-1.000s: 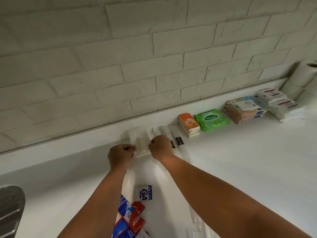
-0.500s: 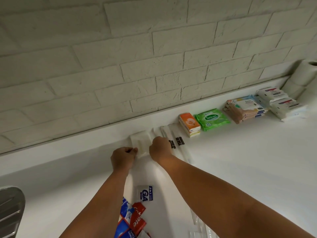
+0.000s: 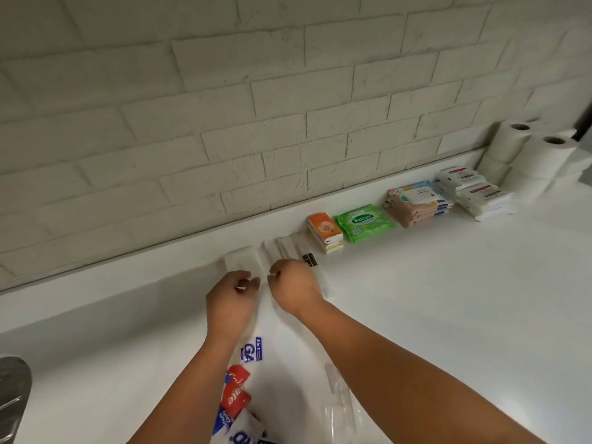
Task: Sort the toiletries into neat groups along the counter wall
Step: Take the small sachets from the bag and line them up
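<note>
Hovering knuckles-up, side by side, just short of the clear flat packets (image 3: 240,262) lying against the counter wall (image 3: 192,187): left hand (image 3: 229,301) and right hand (image 3: 296,286), both curled, though impossible to tell whether pinching film or nothing. Just beyond the right knuckles, long clear-wrapped sticks (image 3: 288,246), slick and crinkly, long axis running from wall toward the body, nearer the right hand. Back by the forearms, glossy unsorted sachets (image 3: 238,395), soft, flat, red and blue.

Dim, soft light — edges bowed, hands blurred.
</note>
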### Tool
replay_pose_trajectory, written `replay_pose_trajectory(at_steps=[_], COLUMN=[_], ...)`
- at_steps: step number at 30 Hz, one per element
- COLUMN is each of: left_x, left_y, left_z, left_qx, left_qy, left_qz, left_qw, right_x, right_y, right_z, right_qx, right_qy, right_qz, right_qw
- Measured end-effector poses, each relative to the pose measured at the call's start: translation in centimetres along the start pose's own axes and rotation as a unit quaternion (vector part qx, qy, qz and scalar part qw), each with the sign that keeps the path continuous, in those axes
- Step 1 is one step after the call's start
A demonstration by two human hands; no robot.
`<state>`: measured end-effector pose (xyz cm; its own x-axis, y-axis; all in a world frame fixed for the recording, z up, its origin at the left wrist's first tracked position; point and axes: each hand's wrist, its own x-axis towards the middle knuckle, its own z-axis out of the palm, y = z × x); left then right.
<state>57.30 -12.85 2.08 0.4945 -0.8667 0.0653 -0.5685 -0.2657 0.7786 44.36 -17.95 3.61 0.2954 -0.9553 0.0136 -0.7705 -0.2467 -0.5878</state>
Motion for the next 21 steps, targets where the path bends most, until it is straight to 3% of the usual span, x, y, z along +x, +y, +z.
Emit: replay_pose_trajectory(at_steps=[5, 9, 21], left_x=[-5.4, -9.5, -18.2], left_y=[2.3, 3.4, 2.1], left_z=[0.6, 1.4, 5.7], left_qx=[-0.098, -0.108, 0.027], left_qy=[-0.035, -0.053, -0.206], left_qz=[0.073, 0.093, 0.189], left_qw=[0.992, 0.988, 0.96], right_x=[-5.4, -9.3, -19.9], right_y=[1.7, 4.2, 13.1], right_z=[-2.8, -4.3, -6.6], right_qx=[0.048, 0.076, 0.055], right_qy=[0.056, 0.084, 0.074], right_qz=[-0.006, 0.008, 0.068], right_qw=[0.997, 0.994, 0.993])
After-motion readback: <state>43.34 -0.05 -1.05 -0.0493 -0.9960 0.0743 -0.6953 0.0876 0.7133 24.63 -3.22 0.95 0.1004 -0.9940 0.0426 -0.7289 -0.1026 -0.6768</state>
